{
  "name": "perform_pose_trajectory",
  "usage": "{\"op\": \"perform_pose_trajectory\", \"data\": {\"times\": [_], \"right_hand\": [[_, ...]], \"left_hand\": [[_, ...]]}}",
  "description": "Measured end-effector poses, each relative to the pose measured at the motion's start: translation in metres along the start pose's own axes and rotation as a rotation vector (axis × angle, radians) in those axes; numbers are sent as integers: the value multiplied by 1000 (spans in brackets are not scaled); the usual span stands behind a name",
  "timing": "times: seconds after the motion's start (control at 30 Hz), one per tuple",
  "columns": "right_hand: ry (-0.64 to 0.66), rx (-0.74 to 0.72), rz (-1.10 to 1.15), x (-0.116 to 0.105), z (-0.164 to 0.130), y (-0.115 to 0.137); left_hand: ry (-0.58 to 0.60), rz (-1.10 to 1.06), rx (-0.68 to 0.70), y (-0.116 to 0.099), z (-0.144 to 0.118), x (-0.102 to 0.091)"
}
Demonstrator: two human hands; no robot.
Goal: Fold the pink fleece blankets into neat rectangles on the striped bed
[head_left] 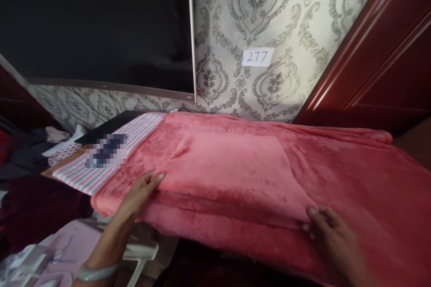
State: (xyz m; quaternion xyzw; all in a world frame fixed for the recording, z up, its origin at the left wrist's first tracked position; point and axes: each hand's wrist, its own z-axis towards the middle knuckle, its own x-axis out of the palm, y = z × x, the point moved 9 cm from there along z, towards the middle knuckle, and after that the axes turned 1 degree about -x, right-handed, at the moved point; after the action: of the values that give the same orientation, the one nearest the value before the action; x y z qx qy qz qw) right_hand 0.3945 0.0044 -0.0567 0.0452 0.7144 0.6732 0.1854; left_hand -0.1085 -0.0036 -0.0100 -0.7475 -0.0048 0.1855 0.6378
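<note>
Head view: at six o'clock, a pale-pink rectangular plush cloth is spread on a deep-pink plush blanket, finger-pinched by the left hand at eight, the right hand at four.

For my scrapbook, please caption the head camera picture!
Left hand on pink cloth, right hand pinching its edge; a paper on the wall reads 277.

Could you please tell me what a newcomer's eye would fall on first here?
Probably the pink plush cloth across the lower half, with the left hand and the right hand on its near side. A large dark television fills the upper left, and a paper marked 277 is on the patterned wall to its right.
</note>
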Motion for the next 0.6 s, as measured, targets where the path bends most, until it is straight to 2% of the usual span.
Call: {"op": "perform_pose_trajectory", "data": {"times": [0.1,0.2,0.4,0.53,0.6], "right_hand": [[10,16,61,1,1,-11],[24,3,72,2,0,-2],[-42,-127,58,-3,-1,29],[68,-79,44,10,1,14],[47,-71,68,7,2,9]], "left_hand": [[41,114,2,0,0,2],[89,168,16,-2,-2,6],[-89,204,51,-4,2,-7],[-46,294,-6,5,6,-3],[-41,329,5,3,7,-2]]}}
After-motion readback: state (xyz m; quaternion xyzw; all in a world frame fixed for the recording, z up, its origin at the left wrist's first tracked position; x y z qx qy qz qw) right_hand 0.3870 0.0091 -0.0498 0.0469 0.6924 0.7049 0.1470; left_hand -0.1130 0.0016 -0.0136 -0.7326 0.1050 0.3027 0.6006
